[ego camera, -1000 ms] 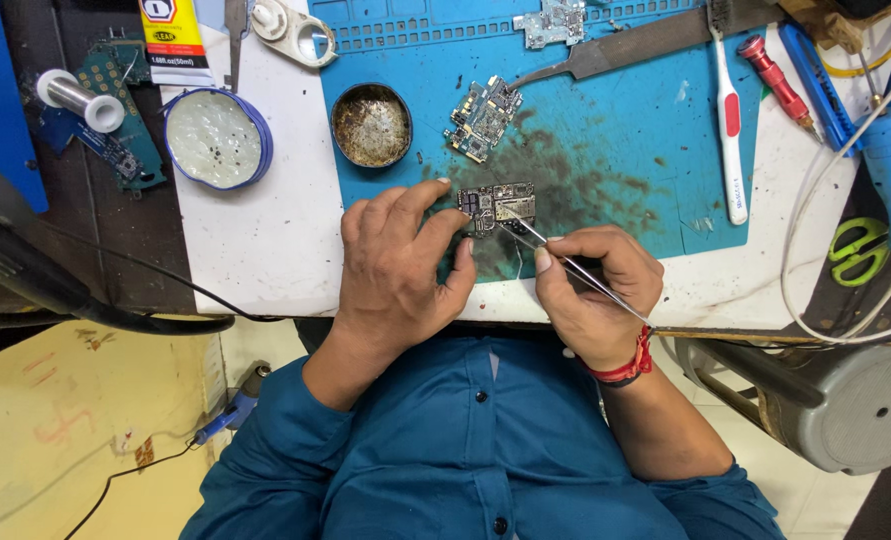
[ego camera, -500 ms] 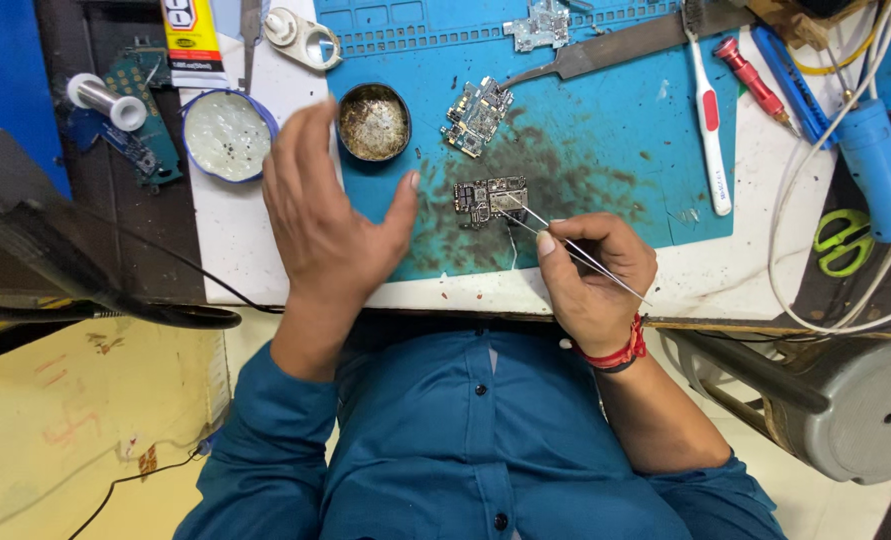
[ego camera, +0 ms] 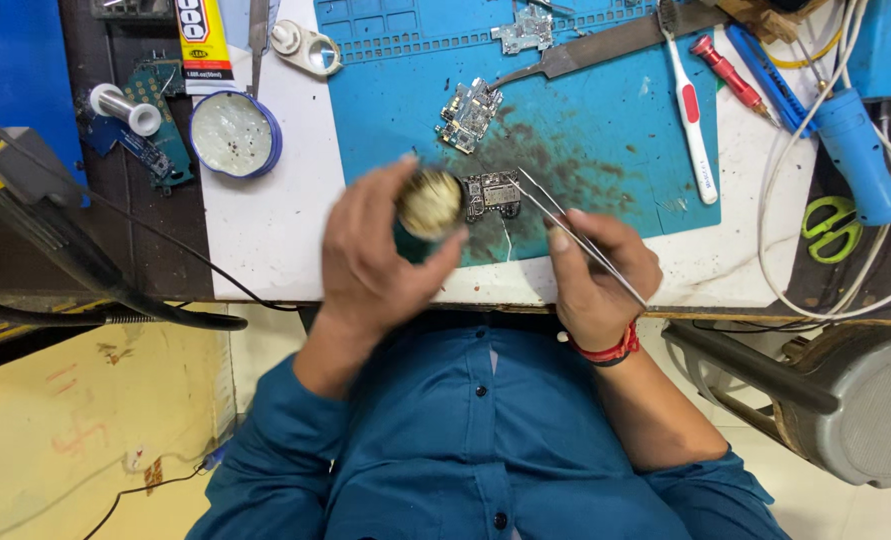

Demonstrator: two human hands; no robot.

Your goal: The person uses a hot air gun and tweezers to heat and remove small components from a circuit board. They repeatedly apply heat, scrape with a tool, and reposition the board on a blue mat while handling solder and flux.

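My left hand (ego camera: pixel 380 255) grips a small round tin (ego camera: pixel 431 203) with pale brownish contents, lifted above the near edge of the blue work mat (ego camera: pixel 585 120). The hand and tin are motion-blurred. Just right of the tin, a small dark circuit board (ego camera: pixel 493 193) lies on the mat. My right hand (ego camera: pixel 597 268) holds metal tweezers (ego camera: pixel 565 225), whose tips point at the board's right end. A red band circles my right wrist.
Another small circuit board (ego camera: pixel 468 112) and a metal file (ego camera: pixel 605 48) lie farther back on the mat. A round blue-rimmed tin (ego camera: pixel 233 134) and a glue tube (ego camera: pixel 203 42) sit at left. A white-and-red brush (ego camera: pixel 689 108), a blue hot-air handle (ego camera: pixel 855 150) and green scissors (ego camera: pixel 831 228) lie at right.
My left hand left the board, reached back-left to the small round tin, and has brought it near the board. The right hand with tweezers has barely moved.
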